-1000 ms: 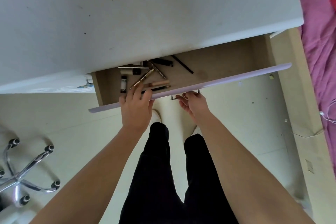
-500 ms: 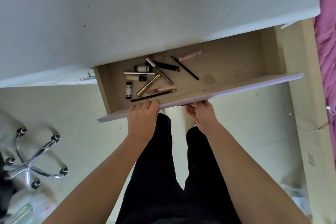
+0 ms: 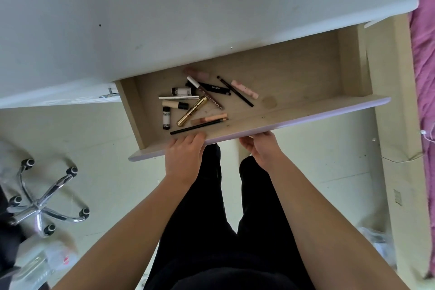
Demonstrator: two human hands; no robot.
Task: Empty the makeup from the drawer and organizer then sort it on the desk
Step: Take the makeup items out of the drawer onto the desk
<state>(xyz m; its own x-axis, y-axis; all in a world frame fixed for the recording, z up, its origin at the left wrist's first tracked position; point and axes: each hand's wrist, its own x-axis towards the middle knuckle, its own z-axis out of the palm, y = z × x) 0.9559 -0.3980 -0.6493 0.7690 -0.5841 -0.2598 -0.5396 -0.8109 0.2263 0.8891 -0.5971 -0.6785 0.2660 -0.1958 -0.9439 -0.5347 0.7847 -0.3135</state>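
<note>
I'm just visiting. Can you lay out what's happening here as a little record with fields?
Place: white desk, drawer pulled open beneath it
Left hand: grips the drawer's front edge
Right hand: holds the same edge, further right
In drawer: gold tube, black pencil, pink tube and other small makeup pieces, lying loose
Stage: makeup not yet in either hand
Floor: chair base at the left

a bedroom at home: pink bedding beside a white desk.
</note>
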